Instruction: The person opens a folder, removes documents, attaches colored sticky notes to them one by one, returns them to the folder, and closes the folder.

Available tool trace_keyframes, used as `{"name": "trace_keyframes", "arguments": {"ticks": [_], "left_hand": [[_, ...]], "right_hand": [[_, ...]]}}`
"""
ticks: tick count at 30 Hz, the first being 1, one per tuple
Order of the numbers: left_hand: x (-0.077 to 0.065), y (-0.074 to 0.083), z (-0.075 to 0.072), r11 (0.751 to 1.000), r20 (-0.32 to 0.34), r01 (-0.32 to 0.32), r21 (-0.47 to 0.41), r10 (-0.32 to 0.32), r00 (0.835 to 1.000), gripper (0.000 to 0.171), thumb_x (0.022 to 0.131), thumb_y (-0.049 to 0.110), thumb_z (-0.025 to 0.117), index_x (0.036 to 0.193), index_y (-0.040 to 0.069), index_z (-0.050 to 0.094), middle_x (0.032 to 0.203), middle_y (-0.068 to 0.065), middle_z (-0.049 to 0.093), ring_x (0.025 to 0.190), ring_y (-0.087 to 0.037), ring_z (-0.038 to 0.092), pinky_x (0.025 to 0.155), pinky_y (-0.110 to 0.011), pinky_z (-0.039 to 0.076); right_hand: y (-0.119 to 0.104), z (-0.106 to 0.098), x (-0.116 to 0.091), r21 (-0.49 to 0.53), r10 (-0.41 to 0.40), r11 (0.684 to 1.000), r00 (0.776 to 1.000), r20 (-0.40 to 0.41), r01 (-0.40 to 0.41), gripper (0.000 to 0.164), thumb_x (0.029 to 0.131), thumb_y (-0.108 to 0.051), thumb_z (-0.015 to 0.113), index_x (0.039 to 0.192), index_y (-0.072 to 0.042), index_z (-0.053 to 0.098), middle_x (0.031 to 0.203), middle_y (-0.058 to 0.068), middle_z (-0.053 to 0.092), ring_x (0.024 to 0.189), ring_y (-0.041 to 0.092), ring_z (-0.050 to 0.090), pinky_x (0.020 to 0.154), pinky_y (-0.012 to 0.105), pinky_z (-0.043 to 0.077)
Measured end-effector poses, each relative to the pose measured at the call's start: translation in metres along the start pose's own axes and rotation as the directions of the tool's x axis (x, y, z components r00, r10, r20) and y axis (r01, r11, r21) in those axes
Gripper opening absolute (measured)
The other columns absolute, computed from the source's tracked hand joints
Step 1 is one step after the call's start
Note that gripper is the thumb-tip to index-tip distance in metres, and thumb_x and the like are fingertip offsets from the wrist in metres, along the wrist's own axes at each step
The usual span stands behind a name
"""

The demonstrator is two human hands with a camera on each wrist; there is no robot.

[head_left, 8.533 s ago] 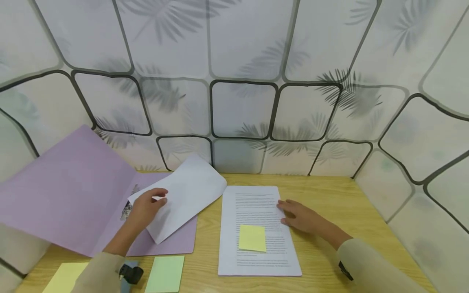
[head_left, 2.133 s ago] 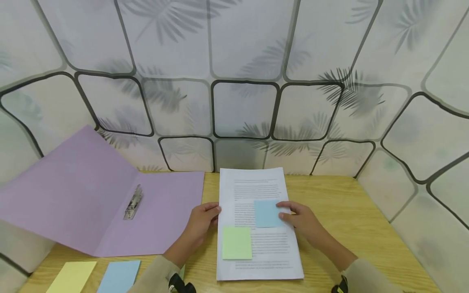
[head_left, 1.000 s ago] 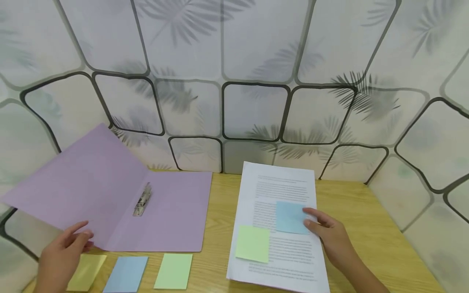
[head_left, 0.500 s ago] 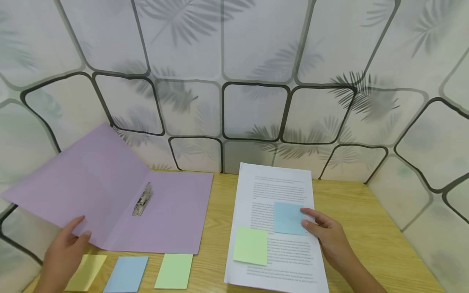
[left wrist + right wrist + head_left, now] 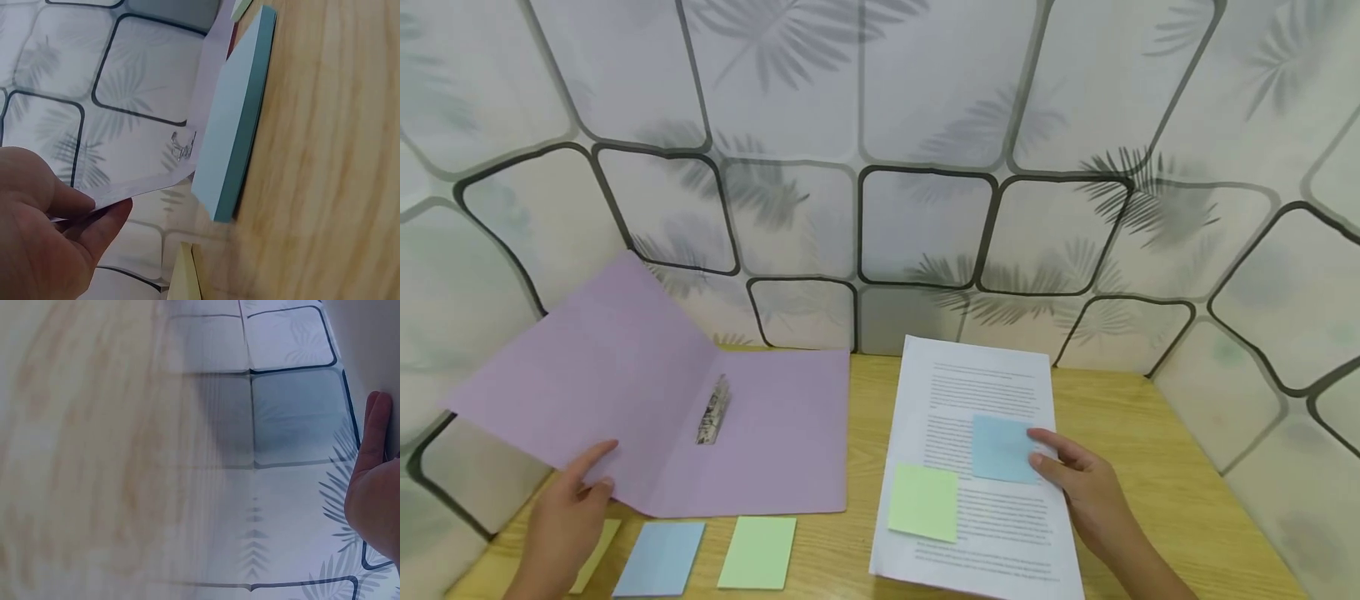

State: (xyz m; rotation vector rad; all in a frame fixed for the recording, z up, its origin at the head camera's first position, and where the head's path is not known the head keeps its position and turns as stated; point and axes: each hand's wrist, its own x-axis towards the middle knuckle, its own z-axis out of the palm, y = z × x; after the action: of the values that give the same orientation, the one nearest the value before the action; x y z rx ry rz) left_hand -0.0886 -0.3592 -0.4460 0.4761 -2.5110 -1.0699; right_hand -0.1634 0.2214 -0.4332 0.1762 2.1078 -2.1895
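Observation:
A lilac folder lies spread at the left, its cover raised against the wall and a metal clip along its spine. My left hand pinches the cover's lower edge between thumb and fingers, which the left wrist view shows plainly. On the right, a stack of printed sheets leans slightly, gripped at its right edge by my right hand, whose other fingers pass underneath. A blue sticky note sits by that thumb on the top page, and a green sticky note is lower left.
Along the front of the wooden table lie a blue sticky-note pad, a green pad and a yellow pad, the last partly behind my left hand. A patterned wall closes off the back and sides.
A loose sheet left the folder earlier. My left hand then moved from the stack to the folder cover, which has shifted right. The stack, in my right hand, moved right and tilted.

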Motion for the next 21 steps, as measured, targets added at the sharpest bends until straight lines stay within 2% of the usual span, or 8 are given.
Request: {"name": "trace_keyframes", "arguments": {"ticks": [2, 7, 12, 14, 17, 19, 21], "left_hand": [[-0.0016, 0.0016, 0.0015, 1.0, 0.0, 0.0, 0.002, 0.0, 1.0, 0.046, 0.101, 0.008, 0.051, 0.147, 0.009, 0.05, 0.133, -0.031, 0.055, 0.076, 0.012, 0.046, 0.057, -0.018, 0.041], [-0.0046, 0.0032, 0.0036, 1.0, -0.017, 0.02, 0.005, -0.019, 1.0, 0.046, 0.101, 0.006, 0.053, 0.146, 0.01, 0.052, 0.134, -0.031, 0.056, 0.077, 0.017, 0.042, 0.06, -0.013, 0.039], [-0.0054, -0.0003, 0.0008, 0.998, -0.023, 0.061, 0.009, -0.061, 0.998, 0.046, 0.101, 0.008, 0.051, 0.147, 0.011, 0.051, 0.124, -0.029, 0.058, 0.066, 0.003, 0.044, 0.054, -0.021, 0.039], [-0.0059, -0.0012, 0.0003, 0.998, -0.026, 0.061, 0.009, -0.061, 0.998, 0.045, 0.101, 0.008, 0.051, 0.147, 0.01, 0.051, 0.115, -0.027, 0.06, 0.062, -0.004, 0.044, 0.052, -0.025, 0.039], [-0.0063, -0.0009, 0.0014, 0.999, -0.031, 0.046, -0.003, -0.046, 0.998, 0.044, 0.101, 0.007, 0.051, 0.145, 0.009, 0.053, 0.106, -0.024, 0.063, 0.06, -0.004, 0.045, 0.051, -0.025, 0.039], [-0.0069, 0.0014, 0.0048, 1.0, -0.052, 0.021, -0.012, -0.021, 0.998, 0.043, 0.099, 0.005, 0.053, 0.142, 0.008, 0.055, 0.085, -0.017, 0.063, 0.055, -0.005, 0.043, 0.048, -0.025, 0.038], [-0.0066, 0.0024, 0.009, 0.999, -0.052, -0.002, -0.032, 0.0, 0.999, 0.042, 0.098, 0.003, 0.053, 0.14, 0.006, 0.056, 0.075, -0.011, 0.06, 0.052, -0.005, 0.042, 0.046, -0.025, 0.038]], "right_hand": [[-0.0007, -0.0008, -0.0005, 0.01, 0.001, 1.0, 1.0, 0.003, -0.001, 0.033, 0.093, -0.015, 0.074, 0.125, -0.022, 0.072, 0.106, -0.002, 0.069, 0.087, 0.015, 0.072, 0.074, 0.028, 0.061], [-0.0013, -0.0001, -0.0006, 0.012, 0.012, 1.0, 1.0, -0.007, -0.012, 0.033, 0.092, -0.015, 0.074, 0.125, -0.022, 0.072, 0.108, -0.002, 0.067, 0.088, 0.016, 0.072, 0.075, 0.028, 0.061], [0.0002, -0.0005, -0.0004, 0.005, 0.026, 1.0, 0.999, -0.019, -0.026, 0.034, 0.092, -0.016, 0.075, 0.125, -0.023, 0.072, 0.11, -0.003, 0.066, 0.089, 0.015, 0.071, 0.075, 0.027, 0.061], [0.0006, -0.0013, -0.001, 0.008, 0.03, 1.0, 0.999, -0.027, -0.03, 0.033, 0.092, -0.016, 0.075, 0.123, -0.025, 0.073, 0.109, -0.004, 0.067, 0.087, 0.015, 0.071, 0.074, 0.027, 0.061], [0.0, -0.0021, -0.0019, 0.013, 0.033, 0.999, 0.999, -0.04, -0.033, 0.031, 0.092, -0.015, 0.075, 0.12, -0.028, 0.074, 0.106, -0.005, 0.069, 0.085, 0.013, 0.071, 0.073, 0.026, 0.06], [-0.0006, -0.0026, -0.0023, 0.015, 0.035, 0.999, 0.998, -0.044, -0.035, 0.03, 0.092, -0.015, 0.075, 0.119, -0.028, 0.075, 0.105, -0.006, 0.069, 0.085, 0.013, 0.071, 0.073, 0.026, 0.06], [-0.0015, -0.0029, -0.0023, 0.016, 0.04, 0.999, 0.998, -0.043, -0.039, 0.031, 0.092, -0.015, 0.075, 0.119, -0.028, 0.075, 0.106, -0.006, 0.069, 0.086, 0.013, 0.071, 0.073, 0.026, 0.06]]}}
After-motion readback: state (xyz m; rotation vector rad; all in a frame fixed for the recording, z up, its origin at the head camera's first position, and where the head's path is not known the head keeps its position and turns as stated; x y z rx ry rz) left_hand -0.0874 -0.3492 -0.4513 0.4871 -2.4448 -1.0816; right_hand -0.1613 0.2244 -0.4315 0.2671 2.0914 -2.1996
